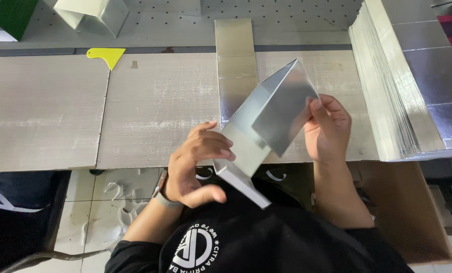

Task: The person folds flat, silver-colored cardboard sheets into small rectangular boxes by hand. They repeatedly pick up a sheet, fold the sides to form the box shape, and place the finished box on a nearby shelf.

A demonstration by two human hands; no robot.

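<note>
Silver, shiny card folded into an open box shape (266,121) is held up over the near edge of the pale wooden bench (44,111), tilted with its open end towards the far right. Its white outer side shows at the near bottom corner. The left hand (195,164) grips the lower left part of the folded card, fingers curled over its edge and thumb stretched out beneath, closed on it. The right hand (329,129) holds the right flap, fingers pinched along its edge, so both hands have the piece firmly. A watch with a grey strap (161,194) sits on the left wrist.

Behind the held piece, a long flat strip of the same silver card (234,55) lies on the bench, running away to the far side. To the right, a thick stack of flat silver card sheets (392,86) is fanned out, well apart from the hands. Far left lies a small yellow plastic scraper (107,55), and beyond it stands another folded silver box (94,16) beside a green box (11,15).
</note>
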